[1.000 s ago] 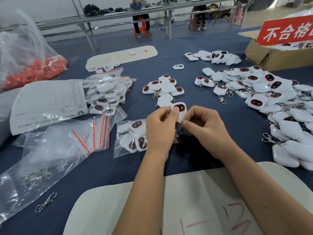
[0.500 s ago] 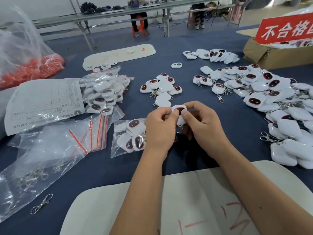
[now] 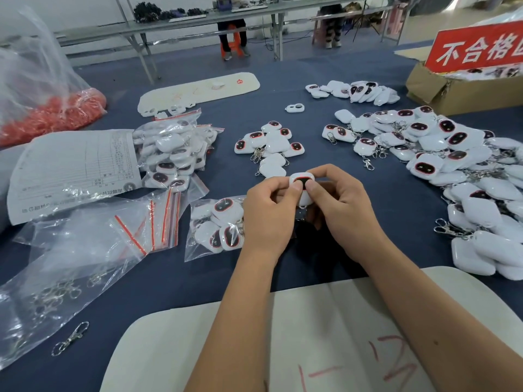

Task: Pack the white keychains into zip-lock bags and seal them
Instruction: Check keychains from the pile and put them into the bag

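Both hands are meeting over the middle of the blue-covered bench (image 3: pixel 396 210) — the left hand (image 3: pixel 268 213) and the right hand (image 3: pixel 342 210) are pinching one white plastic keychain with a dark red-rimmed oval face (image 3: pixel 302 183) between thumbs and fingertips. Just left of them, a clear zip-lock bag part-filled with white keychains (image 3: pixel 216 224) is lying flat — its mouth is hiding behind the left hand.

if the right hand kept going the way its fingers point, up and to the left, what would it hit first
Probably the left hand, whose thumb meets the same keychain the right hand pinches; past it, likely the small keychain cluster, though depth is unclear.
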Demonstrator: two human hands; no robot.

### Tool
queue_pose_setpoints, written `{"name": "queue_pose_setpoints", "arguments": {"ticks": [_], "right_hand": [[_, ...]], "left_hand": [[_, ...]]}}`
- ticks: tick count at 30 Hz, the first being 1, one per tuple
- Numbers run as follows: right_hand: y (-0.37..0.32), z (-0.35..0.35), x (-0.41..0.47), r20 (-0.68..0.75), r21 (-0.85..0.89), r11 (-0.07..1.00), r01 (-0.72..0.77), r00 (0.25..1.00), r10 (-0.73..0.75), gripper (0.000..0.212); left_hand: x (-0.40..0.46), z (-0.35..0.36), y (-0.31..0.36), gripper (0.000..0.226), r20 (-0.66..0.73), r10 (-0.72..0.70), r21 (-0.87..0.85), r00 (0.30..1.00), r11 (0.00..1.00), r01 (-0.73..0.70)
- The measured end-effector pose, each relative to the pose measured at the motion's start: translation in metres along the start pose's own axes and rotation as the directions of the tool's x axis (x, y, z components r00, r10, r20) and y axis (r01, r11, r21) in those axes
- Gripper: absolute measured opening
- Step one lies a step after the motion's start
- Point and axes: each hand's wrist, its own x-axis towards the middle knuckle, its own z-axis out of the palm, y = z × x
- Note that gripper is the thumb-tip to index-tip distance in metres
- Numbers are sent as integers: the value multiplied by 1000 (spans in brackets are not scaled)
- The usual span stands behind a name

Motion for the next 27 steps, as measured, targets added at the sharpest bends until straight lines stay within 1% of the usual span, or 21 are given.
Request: {"name": "queue_pose_setpoints", "arguments": {"ticks": [4, 8, 10, 13, 17, 21, 24, 27], "right_hand": [[0, 0, 1, -6, -11, 1000, -22, 1000, 22, 24], [-2, -1, 1, 5, 4, 999, -33, 999, 33, 21], [-1, -1, 1, 14, -2, 999, -33, 999, 34, 20], [-1, -1, 1, 22, -22, 999, -33, 999, 33, 21], [0, -1, 1, 28, 0, 1000, -25, 999, 25, 20], [2, 0, 1, 64, 45, 999, -14, 998, 12, 13], [3, 1, 1, 85, 40, 999, 11, 996, -14, 18], [3, 1, 1, 85, 34, 999, 7, 996, -10, 22]], "left_hand": [[-1, 2, -3, 14, 5, -2, 29, 1000, 1000, 2], [-1, 2, -3, 8, -92, 4, -2, 996, 1000, -4], [1, 0, -4, 6, -83, 0, -45, 997, 999, -4], [2, -1, -4, 10, -71, -10, -92, 997, 996, 4], [2, -1, -3, 14, -56, -19, -121, 998, 993, 13], [2, -1, -3, 10, -88, -33, -180, 996, 984, 17], [2, -1, -2, 13, -110, -30, -182, 993, 983, 9], [1, -1, -2, 10, -115, -36, -146, 993, 989, 19]]}}
